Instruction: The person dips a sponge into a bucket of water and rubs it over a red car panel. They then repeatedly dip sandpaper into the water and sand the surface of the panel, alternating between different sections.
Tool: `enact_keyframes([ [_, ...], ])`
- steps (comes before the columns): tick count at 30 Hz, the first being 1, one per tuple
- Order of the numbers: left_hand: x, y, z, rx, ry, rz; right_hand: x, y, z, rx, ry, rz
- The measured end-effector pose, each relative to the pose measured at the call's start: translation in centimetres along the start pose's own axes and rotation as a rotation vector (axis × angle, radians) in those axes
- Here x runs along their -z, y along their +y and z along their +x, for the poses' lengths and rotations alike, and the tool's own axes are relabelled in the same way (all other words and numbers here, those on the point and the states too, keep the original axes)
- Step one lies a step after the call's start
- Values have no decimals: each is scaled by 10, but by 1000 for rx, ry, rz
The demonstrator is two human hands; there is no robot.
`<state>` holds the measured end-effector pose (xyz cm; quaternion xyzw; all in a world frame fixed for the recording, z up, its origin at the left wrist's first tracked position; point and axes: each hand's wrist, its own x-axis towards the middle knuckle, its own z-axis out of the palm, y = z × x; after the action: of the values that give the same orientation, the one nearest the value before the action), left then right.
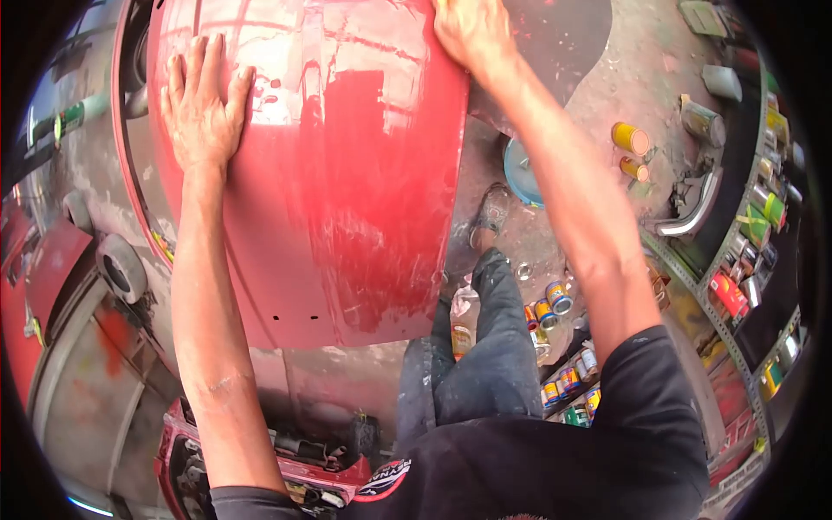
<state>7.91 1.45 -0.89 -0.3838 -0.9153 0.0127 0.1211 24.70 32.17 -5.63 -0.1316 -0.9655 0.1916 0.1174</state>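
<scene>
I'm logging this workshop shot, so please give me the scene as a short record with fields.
main piece: glossy red panel, with paler smeared patches toward the wearer
left hand: the left hand lies palm down on the panel, fingers spread
right hand: the right hand is curled at the panel's right edge; anything in its grip is unclear at the frame top
floor, right: two yellow cans and a blue-rimmed bucket
floor, left: a tire
</scene>
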Motion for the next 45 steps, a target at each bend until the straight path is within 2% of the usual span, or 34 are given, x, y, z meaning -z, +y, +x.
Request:
enact_keyframes([
  [2, 1, 2, 2, 4, 2, 32, -15, -26, -59, 163, 77, -235],
  [3, 2, 2, 0, 4, 7, 35, -3, -62, -100, 110, -47, -146],
  [4, 2, 2, -3, 5, 4, 41, -7, -87, -148, 29, 8, 175],
  [5, 0, 1, -5, 7, 1, 31, -1, -103, -191, 96, -142, 225],
  [6, 0, 1, -5, 10, 8, 24, 1, -107, -211, 143, -192, 237],
  [8, 2, 3, -8, 15, 16, 8, 0, -79, -179, 210, -187, 121],
  [12, -5, -2, -5, 0, 41, 18, -1, -29, -39, 124, 108, 52],
  [15, -3, -1, -6, 2, 33, 2, -9, -48, -33, -156, 92, 46],
  [16, -1, 0, -2, 1, 40, -5, -9, -65, -73, 1, 172, -133],
  [17, -1, 0, -2, -1, 36, -6, -14, -86, -110, -186, 104, 126],
  [20, -1, 1, -6, 15, 26, 0, -1, -135, -215, -276, -91, 273],
  [23, -5, -2, -9, -2, 46, -1, -6, -120, -194, -257, -19, 250],
  [26, -6, -1, -5, 3, 43, 9, -11, -69, -99, -225, 96, 180],
  [29, -6, -2, -5, -8, 34, 15, -15, -62, -92, -231, 135, 155],
  [32, -6, -2, -3, -11, 38, 11, -1, -102, -179, -217, 24, 257],
  [34, -5, -1, -6, -4, 36, 12, 12, -105, -199, -160, -131, 253],
  [35, -6, -1, -7, -3, 42, 3, 5, -92, -193, -130, -85, 216],
  [37, -6, -1, -6, -7, 49, -10, -5, -60, -129, -135, 41, 171],
  [38, -5, -1, -7, -6, 50, -14, -6, -42, -93, -6, 102, -32],
  [39, -5, -1, -6, -7, 47, -13, -5, -25, -55, -49, 31, 19],
  [40, -6, -2, -3, -8, 46, -13, 5, -18, -19, 42, 240, 23],
  [42, -5, -3, -4, -4, 42, -9, -8, -16, -14, 88, 388, -55],
  [44, -4, -1, -1, -3, 49, -10, -10, -46, -74, 79, 119, -256],
  [45, -4, -2, -2, -5, 40, 6, -10, -73, -112, 14, 74, -58],
])
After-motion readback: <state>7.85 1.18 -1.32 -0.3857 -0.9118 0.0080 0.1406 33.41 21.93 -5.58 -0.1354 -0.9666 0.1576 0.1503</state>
